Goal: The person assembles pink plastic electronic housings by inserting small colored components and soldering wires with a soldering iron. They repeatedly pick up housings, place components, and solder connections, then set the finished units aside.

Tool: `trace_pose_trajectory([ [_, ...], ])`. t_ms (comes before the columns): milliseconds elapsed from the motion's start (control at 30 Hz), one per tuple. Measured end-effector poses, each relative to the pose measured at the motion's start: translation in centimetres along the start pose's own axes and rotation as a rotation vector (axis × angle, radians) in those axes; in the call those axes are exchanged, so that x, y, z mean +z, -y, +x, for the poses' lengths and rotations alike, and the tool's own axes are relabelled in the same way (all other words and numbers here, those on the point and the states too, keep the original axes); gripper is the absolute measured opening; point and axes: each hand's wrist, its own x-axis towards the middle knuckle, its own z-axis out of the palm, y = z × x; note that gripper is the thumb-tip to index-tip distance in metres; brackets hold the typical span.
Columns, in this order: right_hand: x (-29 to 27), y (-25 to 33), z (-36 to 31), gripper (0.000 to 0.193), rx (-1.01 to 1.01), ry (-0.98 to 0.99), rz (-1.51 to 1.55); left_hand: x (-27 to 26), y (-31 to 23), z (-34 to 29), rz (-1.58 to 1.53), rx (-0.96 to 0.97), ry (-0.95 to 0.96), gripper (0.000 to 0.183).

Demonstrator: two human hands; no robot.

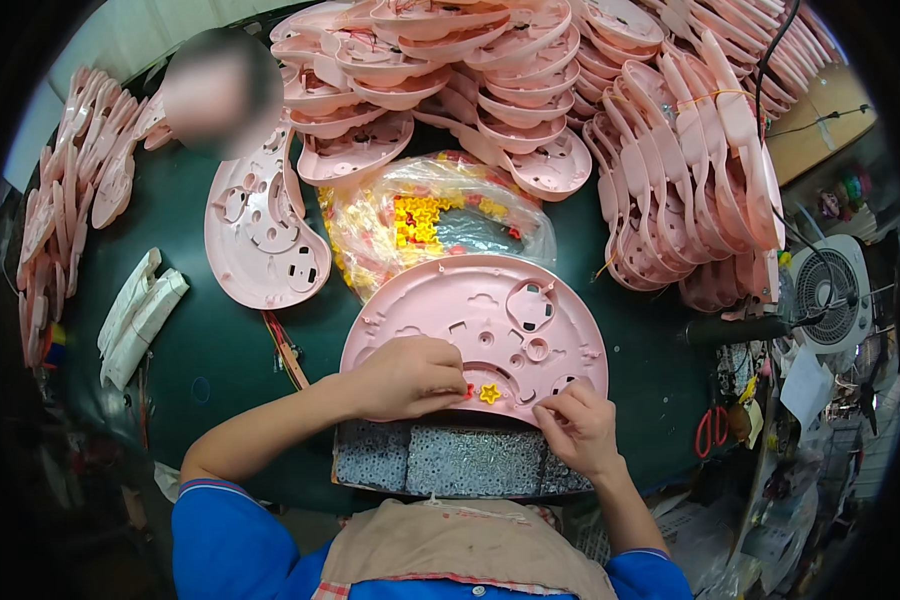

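Observation:
A half-round pink plastic shell (435, 300) lies in front of me with its moulded inner side up. My left hand (417, 378) rests over its lower left part, fingers curled. At those fingertips shows a small red piece (470, 391), mostly covered. Just right of it, a yellow star-shaped plastic piece (489, 393) sits on the shell near the curved slot. My right hand (578, 425) is closed at the shell's lower right rim, thumb and fingers bent together around the edge. Beyond the shell lies a clear plastic bag (370, 225) with yellow stars and red pieces.
A curved pink shell (270, 235) lies at left; stacked pink shells (530, 100) line the back and right (670, 180). A patterned box (460, 460) sits under the near edge. White bundles (140, 318), red scissors (711, 432) and a fan (828, 290) flank the green table (240, 380). Someone's blurred head (223, 90) is opposite.

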Motion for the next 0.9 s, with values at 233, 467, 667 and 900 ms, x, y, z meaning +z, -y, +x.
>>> trace_pose_trajectory([
  [233, 1.0, -1.9, 0.2, 0.009, -0.026, -0.071, 0.057, 2.7, -5.0, -3.6, 0.263, 0.066, 0.074, 0.017],
  [467, 2.8, 0.7, 4.3, 0.014, -0.055, 0.303, -0.167, 4.8, -6.5, -4.3, 0.467, 0.051, 0.083, 0.01],
  [667, 2.9, 3.3, 5.3, 0.026, -0.065, 0.252, 0.053, 5.4, -6.7, -6.1, 0.426, -0.018, -0.017, 0.011],
  [900, 4.7, 2.7, 5.5, 0.01, -0.104, 0.319, 0.038, 5.7, -7.9, -6.2, 0.411, -0.146, -0.044, 0.013],
])
